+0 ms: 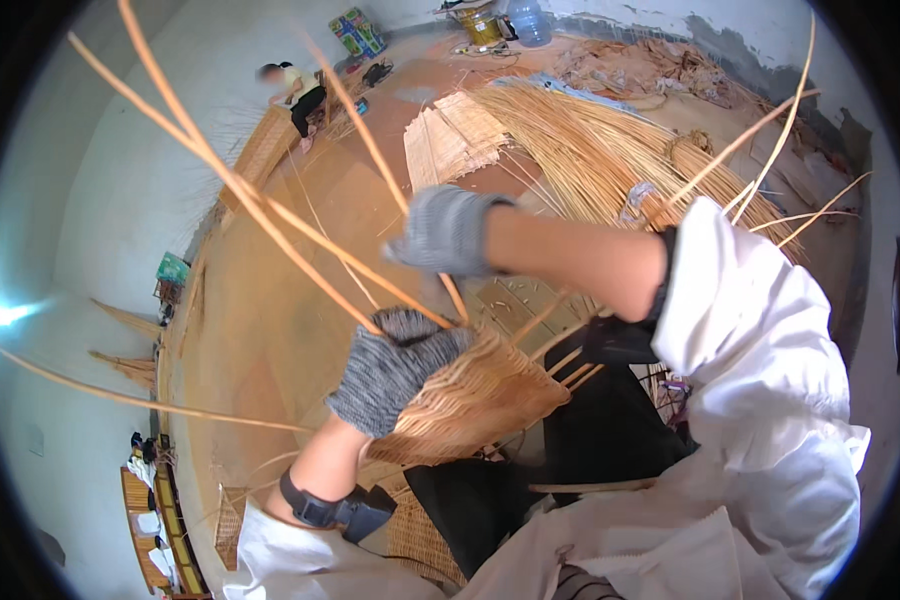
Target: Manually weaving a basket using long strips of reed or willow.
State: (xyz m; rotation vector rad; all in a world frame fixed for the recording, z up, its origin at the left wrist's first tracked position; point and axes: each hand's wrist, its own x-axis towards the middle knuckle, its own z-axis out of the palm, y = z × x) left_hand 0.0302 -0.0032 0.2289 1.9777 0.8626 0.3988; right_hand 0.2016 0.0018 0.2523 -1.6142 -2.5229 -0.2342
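Observation:
A partly woven wicker basket (490,395) rests in front of my lap, with long pale rods (255,205) sticking out from its upper edge. My left hand (395,365), in a grey knit glove, is closed round that edge where several rods come out. Above it, my right hand (455,230) in a matching glove crosses in front of one upright rod (365,125). Motion smears its fingers, so whether they grip the rod is unclear. Dark cloth (610,425) covers my lap beneath the basket.
A large bundle of loose rods (590,140) lies on the floor at the far right, beside flat pale sheets (455,135). Another person (300,95) sits at the far left by a long woven panel (265,150). More woven work (425,535) stands near my left forearm.

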